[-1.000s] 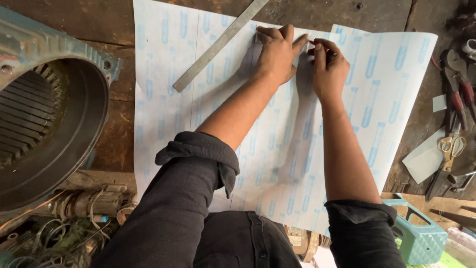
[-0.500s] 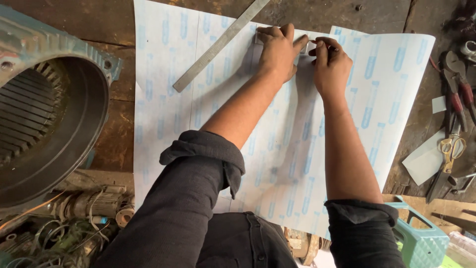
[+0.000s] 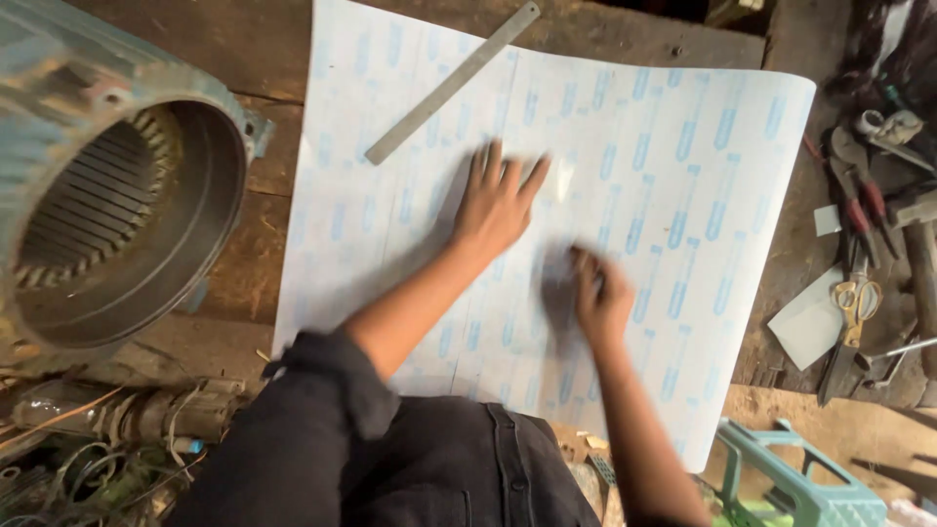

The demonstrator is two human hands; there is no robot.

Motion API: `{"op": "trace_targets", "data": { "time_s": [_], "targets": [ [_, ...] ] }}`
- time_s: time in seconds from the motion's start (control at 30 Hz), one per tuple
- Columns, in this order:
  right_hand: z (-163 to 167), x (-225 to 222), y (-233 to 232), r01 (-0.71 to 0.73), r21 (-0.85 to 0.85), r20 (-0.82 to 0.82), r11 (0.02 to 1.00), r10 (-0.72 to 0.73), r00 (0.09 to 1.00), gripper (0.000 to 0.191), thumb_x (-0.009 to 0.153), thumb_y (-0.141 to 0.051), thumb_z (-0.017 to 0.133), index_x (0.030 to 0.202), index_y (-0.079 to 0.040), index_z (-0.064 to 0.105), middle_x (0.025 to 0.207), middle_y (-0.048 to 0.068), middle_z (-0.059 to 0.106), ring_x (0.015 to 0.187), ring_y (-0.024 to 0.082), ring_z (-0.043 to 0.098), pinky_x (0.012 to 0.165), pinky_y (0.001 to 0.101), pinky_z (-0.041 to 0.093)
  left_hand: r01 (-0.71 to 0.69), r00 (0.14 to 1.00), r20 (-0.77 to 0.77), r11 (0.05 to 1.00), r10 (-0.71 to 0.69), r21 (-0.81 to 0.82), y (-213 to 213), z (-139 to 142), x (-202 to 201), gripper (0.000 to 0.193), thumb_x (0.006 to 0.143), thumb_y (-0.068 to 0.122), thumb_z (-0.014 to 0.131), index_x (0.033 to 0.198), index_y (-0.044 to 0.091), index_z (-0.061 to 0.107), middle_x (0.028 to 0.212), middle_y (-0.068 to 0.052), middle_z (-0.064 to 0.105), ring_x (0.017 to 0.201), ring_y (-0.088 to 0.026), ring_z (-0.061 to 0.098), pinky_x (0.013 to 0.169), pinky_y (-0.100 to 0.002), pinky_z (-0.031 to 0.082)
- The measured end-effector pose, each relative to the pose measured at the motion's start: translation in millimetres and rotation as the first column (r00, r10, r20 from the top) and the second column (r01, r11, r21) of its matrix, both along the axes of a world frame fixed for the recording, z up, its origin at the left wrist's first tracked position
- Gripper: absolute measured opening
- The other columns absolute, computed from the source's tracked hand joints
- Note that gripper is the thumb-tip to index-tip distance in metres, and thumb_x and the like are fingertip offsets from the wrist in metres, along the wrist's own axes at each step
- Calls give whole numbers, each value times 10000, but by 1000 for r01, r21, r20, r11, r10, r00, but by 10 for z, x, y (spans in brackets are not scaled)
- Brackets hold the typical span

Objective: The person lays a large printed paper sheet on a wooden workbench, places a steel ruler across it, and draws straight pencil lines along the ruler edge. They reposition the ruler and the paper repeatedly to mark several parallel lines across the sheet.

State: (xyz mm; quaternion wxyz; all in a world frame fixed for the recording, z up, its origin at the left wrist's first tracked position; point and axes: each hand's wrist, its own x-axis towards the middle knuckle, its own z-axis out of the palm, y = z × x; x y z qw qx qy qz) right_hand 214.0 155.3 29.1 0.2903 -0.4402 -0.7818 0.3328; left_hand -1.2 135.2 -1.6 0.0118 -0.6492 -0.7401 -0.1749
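The sheet [image 3: 625,176] covers the bench middle. Left hand [image 3: 498,205] presses flat on it, fingers spread. Right hand [image 3: 600,298], blurred, rests clenched nearer the front edge. A ruler [image 3: 451,83] lies near the sheet's back edge.

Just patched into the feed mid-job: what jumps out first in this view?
A big white sheet with pale blue markings covers the wooden bench; the left hand lies flat on it with fingers spread, while the right hand, blurred, touches it closer to the person. A metal ruler lies diagonally across the sheet's top left, and a large ribbed motor housing sits at far left.
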Motion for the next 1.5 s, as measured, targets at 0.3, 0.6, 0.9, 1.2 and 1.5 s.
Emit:
{"op": "trace_targets", "data": {
  "time_s": [0.3,0.6,0.9,1.2,1.5],
  "targets": [
    [-283,165,-478,-67,-258,-320,964,-19,947,256,1089,-134,537,1249,14,672,1155,123,746,1006,152,698,887,292,560,8,1000,28,1000,-8,-6,-954,54,457,487,971,222,582,1406,5,563,1374,-226,546,1376,-409,467,1179,-531,363],
    [-443,135,-304,-156,-400,-475,903,-59,878,310,1104,-155,512,1321,41,613,1173,144,725,983,162,670,929,319,545,-69,998,-10,995,68,-76,-585,-103,432,605,992,353,562,1499,37,463,1445,-199,469,1418,-382,400,1189,-507,332],
    [-407,104,-340,-140,-414,-421,900,-53,906,320,1109,-187,519,1307,44,618,1150,146,728,962,161,672,915,315,542,-110,993,33,991,113,-76,-375,-157,343,617,1001,387,531,1525,75,435,1475,-169,440,1447,-356,372,1200,-507,312],
    [-334,57,-344,-89,-409,-360,908,-71,930,330,1110,-196,500,1303,44,619,1137,156,735,950,165,681,900,313,539,-101,994,27,991,103,-89,-376,-184,334,599,1021,386,520,1535,91,433,1490,-172,434,1456,-362,364,1206,-524,316],
    [-343,32,-346,-90,-416,-399,905,-93,912,322,1105,-179,503,1299,53,616,1136,166,730,957,171,681,915,323,550,-92,995,15,990,94,-102,-356,-231,315,604,1028,406,490,1548,110,410,1501,-186,404,1502,-429,281,1235,-549,271]
  ]
}}
